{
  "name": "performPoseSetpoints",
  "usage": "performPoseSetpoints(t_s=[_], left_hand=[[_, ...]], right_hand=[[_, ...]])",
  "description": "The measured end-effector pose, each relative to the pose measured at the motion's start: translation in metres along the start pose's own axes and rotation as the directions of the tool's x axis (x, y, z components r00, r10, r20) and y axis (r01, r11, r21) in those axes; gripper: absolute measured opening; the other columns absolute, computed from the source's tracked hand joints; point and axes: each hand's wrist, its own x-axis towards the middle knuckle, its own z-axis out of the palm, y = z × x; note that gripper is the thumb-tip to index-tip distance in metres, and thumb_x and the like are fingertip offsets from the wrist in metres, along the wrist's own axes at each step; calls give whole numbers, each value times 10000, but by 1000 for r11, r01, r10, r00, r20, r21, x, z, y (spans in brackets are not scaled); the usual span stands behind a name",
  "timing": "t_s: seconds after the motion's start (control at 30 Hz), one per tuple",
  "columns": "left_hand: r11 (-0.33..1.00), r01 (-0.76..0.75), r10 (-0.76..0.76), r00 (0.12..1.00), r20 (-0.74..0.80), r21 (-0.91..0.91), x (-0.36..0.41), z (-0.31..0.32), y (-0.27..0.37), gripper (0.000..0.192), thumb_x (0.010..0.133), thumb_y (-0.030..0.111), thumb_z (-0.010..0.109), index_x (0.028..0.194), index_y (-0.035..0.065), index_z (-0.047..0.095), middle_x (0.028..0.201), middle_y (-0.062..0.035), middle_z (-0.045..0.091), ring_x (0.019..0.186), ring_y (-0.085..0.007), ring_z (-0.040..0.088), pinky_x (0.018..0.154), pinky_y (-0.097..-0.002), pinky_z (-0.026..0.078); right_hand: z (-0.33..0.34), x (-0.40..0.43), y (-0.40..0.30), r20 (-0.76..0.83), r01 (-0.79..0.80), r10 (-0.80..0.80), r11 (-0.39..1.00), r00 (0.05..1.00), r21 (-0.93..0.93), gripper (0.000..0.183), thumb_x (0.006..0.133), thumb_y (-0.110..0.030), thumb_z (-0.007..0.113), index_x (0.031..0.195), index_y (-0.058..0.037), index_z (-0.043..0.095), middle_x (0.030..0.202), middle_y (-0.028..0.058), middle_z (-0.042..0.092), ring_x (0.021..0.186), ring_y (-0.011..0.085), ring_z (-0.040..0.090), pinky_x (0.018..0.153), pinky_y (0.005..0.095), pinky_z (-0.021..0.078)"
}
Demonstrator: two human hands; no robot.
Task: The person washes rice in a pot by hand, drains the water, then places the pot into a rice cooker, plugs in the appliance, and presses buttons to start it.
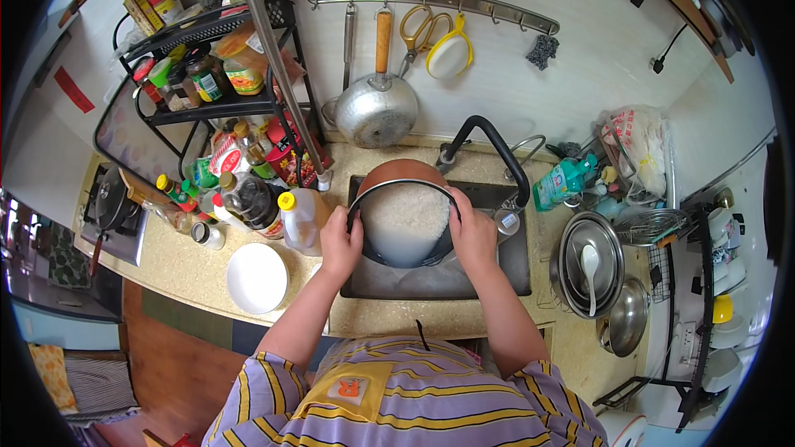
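Note:
A round inner cooking pot (pixel 400 172) with a copper-coloured outside and dark inside is tilted over the sink (pixel 509 282). White rice grains (pixel 407 210) are heaped at its far side, and cloudy water (pixel 402 247) pools at the side nearer me. My left hand (pixel 340 241) grips the pot's left rim, thumb at the edge. My right hand (pixel 473 230) holds the right rim with its fingers over the edge. The black-necked faucet (pixel 490 130) stands behind and right of the pot; its metal spray head (pixel 507 221) hangs just beside my right hand.
Left of the sink are a white bowl (pixel 257 277), a yellow-capped jug (pixel 303 223), bottles and a black spice rack (pixel 211 108). Right are stacked steel bowls (pixel 590 261) with a white spoon (pixel 589 273), and a detergent bottle (pixel 559 186). A saucepan (pixel 377 110) hangs behind.

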Motion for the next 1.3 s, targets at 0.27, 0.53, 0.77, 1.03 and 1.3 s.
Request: performPoseSetpoints(t_s=[0.27,0.53,0.77,1.03,1.3], left_hand=[[1000,-11,11,1000,-29,0,-2,5,-6,175,884,51,631,805,12,480,683,-197,509,589,-398,522,532,-432,411],[1000,-22,23,999,-46,8,0,4,-7,170,885,50,632,804,18,487,689,-196,526,598,-397,541,534,-435,419],[997,-67,69,996,-57,27,2,3,-7,172,876,43,639,801,22,486,684,-192,526,590,-399,542,529,-444,420],[996,-84,86,994,-61,38,2,2,-8,189,869,41,644,788,29,473,683,-191,526,595,-403,545,529,-450,420],[993,-108,110,992,-64,39,3,0,-7,184,855,34,643,795,30,469,686,-183,529,595,-402,549,527,-454,422]], right_hand=[[0,4,0,-2,12,-12,1000,1000,4,382,908,-104,607,1281,-176,567,691,146,640,636,355,638,587,461,485],[1,5,0,-14,31,-31,999,999,15,379,910,-106,610,1279,-179,569,695,143,641,637,353,635,595,451,485],[2,5,0,-24,37,-36,999,999,20,373,911,-109,616,1276,-173,570,688,135,638,624,342,633,578,446,480],[2,3,0,-40,46,-44,998,998,34,384,914,-114,614,1288,-181,559,674,131,629,611,342,627,566,448,475],[-2,3,-3,-61,57,-56,998,997,16,385,915,-112,618,1289,-182,559,656,129,618,605,340,621,571,449,473]])
